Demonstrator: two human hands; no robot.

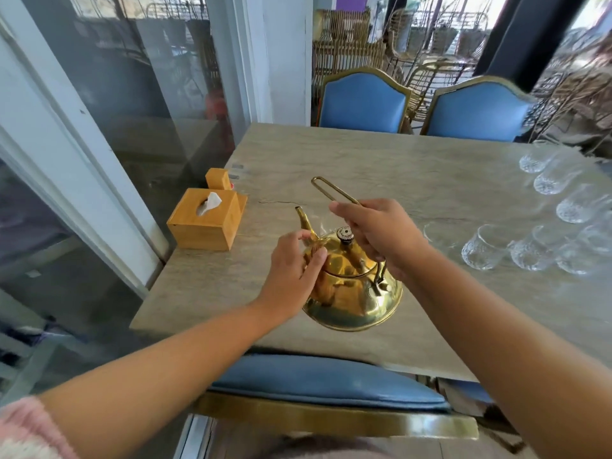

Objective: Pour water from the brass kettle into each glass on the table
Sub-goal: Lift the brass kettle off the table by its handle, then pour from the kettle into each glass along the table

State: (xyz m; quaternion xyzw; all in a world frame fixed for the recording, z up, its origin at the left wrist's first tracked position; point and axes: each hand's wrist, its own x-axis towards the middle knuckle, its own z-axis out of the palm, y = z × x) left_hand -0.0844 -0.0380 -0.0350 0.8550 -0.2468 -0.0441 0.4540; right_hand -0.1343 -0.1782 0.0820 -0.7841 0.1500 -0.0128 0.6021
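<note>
Blue padded chair seat (318,382) nearest. Right hand (381,233) grip wrapped around round polished brass kettle's (354,293) wire handle; left hand (294,273) fingers pressed against spout base, likely steadying. Kettle at near bench (331,154) edge, clear cut-glass tumblers (483,248) right, apparently unfilled.

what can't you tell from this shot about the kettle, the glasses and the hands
Head view only:
- Water level in the kettle: the lid is on and the brass is opaque.
- Whether any glass holds water: clear, blurred, too small.
- Glass count: the row runs off the right edge.
- Left hand: it covers the spout base, so its grip there is unclear.
- Right hand: it hides the middle of the handle.
</note>
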